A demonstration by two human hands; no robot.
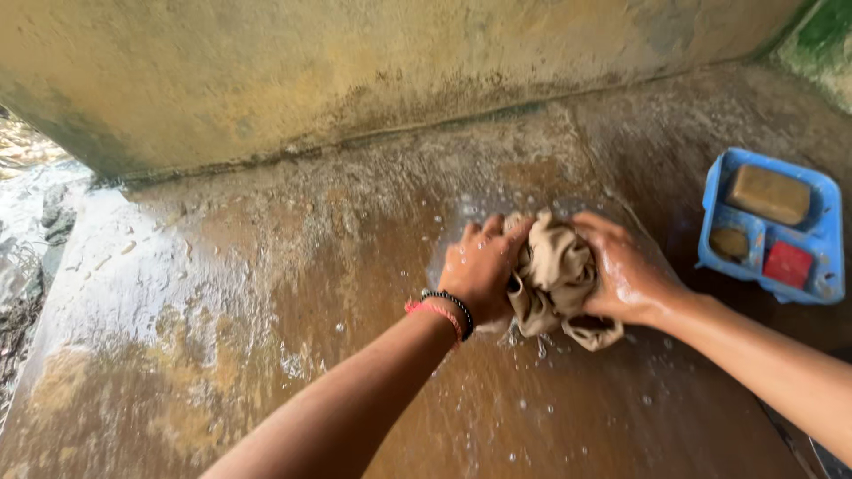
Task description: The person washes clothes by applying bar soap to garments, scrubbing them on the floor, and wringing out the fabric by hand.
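A wet, bunched beige cloth (555, 275) is squeezed between both hands just above a wet brown stone slab (266, 293). My left hand (477, 270) grips its left side; a black bead bracelet and a red thread circle that wrist. My right hand (621, 270) clamps the cloth's right side. Both hands are wet, and soapy water and foam spots lie on the slab under the cloth.
A blue plastic soap tray (825, 235) sits at the right, holding a tan soap bar (769, 193), a small brown piece (729, 242) and a red bar (788, 263). A stained yellowish wall (355, 62) rises behind the slab. Rocks and water lie at the far left.
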